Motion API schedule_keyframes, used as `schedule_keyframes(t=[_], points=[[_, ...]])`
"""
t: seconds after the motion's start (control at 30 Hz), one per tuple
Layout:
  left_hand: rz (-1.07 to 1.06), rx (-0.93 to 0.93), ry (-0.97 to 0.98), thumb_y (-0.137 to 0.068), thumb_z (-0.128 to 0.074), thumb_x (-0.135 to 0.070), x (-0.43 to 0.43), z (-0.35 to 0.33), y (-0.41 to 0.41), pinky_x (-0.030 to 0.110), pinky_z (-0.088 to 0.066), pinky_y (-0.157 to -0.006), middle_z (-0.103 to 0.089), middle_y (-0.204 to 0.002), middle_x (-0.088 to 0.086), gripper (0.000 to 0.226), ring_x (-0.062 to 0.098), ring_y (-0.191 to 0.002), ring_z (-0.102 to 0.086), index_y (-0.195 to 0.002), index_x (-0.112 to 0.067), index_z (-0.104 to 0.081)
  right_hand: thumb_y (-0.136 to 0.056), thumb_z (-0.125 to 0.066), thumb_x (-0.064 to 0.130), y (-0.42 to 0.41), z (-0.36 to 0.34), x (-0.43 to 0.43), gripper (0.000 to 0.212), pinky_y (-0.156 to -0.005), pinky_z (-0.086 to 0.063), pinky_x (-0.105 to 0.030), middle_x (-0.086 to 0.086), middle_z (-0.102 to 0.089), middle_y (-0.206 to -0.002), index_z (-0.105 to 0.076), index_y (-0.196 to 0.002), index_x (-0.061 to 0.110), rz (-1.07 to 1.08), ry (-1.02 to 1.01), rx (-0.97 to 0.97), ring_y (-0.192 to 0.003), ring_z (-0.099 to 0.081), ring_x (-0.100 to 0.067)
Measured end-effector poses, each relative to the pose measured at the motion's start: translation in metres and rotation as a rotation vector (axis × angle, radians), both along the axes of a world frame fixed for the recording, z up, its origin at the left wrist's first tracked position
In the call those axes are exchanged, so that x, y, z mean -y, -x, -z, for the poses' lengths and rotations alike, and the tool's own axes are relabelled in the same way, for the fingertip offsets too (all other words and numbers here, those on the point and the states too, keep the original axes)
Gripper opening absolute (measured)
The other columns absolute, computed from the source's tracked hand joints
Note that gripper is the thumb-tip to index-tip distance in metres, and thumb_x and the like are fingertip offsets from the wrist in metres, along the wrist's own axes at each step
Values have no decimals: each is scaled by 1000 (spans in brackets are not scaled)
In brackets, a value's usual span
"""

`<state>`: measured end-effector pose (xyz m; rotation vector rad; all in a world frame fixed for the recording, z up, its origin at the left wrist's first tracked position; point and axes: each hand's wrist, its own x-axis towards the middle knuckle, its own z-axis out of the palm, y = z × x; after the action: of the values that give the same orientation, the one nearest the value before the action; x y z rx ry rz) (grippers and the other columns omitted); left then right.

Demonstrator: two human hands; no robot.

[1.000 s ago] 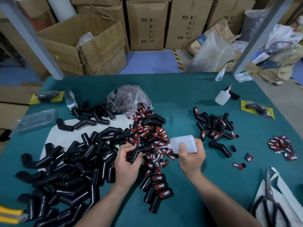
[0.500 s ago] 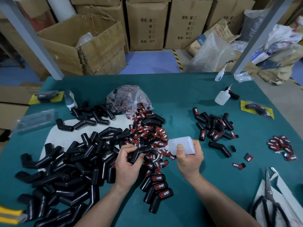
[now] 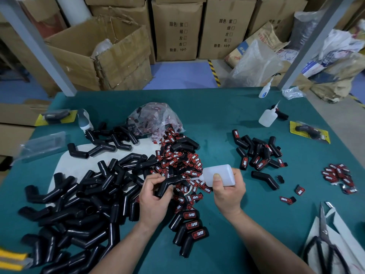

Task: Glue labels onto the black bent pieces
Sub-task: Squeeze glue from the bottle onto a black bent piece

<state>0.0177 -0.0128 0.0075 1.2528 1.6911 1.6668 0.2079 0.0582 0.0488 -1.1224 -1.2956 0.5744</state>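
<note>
My left hand grips one black bent piece above the table. My right hand holds a translucent glue bottle on its side, and the nozzle tip touches the piece's upper arm. A heap of red-and-black labels lies just behind both hands. Unlabelled black bent pieces are piled at the left. Three labelled pieces lie in front of my hands, and more labelled ones sit to the right.
A plastic bag of labels stands behind the heap. A second glue bottle and a small bottle are at the far right. Loose labels lie right; scissors on white bags at the near right corner. Cardboard boxes stand beyond the table.
My right hand has brought the glue bottle leftwards and a little lower, so its nozzle now meets the bent piece. My left hand has kept hold of that piece.
</note>
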Motion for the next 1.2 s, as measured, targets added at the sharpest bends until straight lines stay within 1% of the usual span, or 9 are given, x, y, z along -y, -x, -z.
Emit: schedule_keyframes(t=[0.27,0.4,0.57,0.7,0.8,0.97,1.03,1.13,1.2], points=[[9,2,4,-78,-77,-13,1,-1,0,24,-51,-95,-63,-110,-16,32,17,-107,-65,-102,-28,-62,-78,-63,36,-1,4,-2,28,-53,-37,-2,18,-52,-65,-51,-84,12,-22,-8,-7,-61,-56,12],[12,22,-6,-79,-76,-25,1,-3,0,22,-51,-94,-63,-110,-16,26,15,-107,-65,-102,-28,-62,-79,-63,35,-4,3,-4,26,-52,-37,-3,18,-52,-68,-51,-85,12,-7,-21,-15,-62,-55,12],[9,6,-2,-79,-77,-13,1,0,1,27,-52,-94,-63,-111,-14,32,18,-107,-65,-102,-29,-62,-79,-63,36,-4,5,-5,26,-52,-38,-5,17,-52,-67,-51,-84,13,1,-25,-21,-62,-55,11],[18,17,-28,-80,-75,-27,1,-2,1,20,-51,-92,-63,-111,-13,26,16,-106,-65,-103,-30,-62,-79,-63,35,-4,6,-5,26,-53,-37,-4,18,-51,-67,-51,-84,13,1,-30,-11,-62,-54,12],[14,17,-29,-80,-74,-29,1,-3,0,21,-51,-92,-63,-111,-15,26,14,-104,-65,-103,-32,-62,-80,-63,35,-4,7,-7,26,-53,-38,-5,18,-52,-69,-51,-85,13,5,-36,-17,-63,-55,12],[6,21,-34,-80,-74,-28,1,-3,1,22,-51,-92,-63,-111,-17,30,15,-104,-65,-103,-42,-62,-78,-64,40,-5,8,-7,23,-51,-39,-10,16,-55,-64,-51,-85,22,17,-17,-28,-61,-55,9],[5,25,-34,-80,-74,-28,1,-3,1,22,-51,-91,-63,-111,-16,30,16,-104,-65,-104,-41,-62,-80,-66,45,-5,7,-7,23,-50,-39,-12,18,-59,-68,-50,-85,28,21,-24,-27,-61,-54,8],[4,14,-34,-81,-75,-27,0,-3,1,25,-51,-93,-63,-113,-12,33,18,-106,-65,-105,-44,-62,-85,-63,61,-4,5,-6,43,-49,-39,-16,16,-52,-65,-51,-85,20,33,-26,-30,-61,-53,8],[4,0,-31,-81,-77,-21,0,-2,1,26,-52,-95,-63,-114,-11,39,19,-108,-65,-107,-46,-62,-84,-65,52,-4,5,-6,38,-50,-38,-12,16,-51,-66,-51,-86,17,33,-25,-27,-62,-54,9]])
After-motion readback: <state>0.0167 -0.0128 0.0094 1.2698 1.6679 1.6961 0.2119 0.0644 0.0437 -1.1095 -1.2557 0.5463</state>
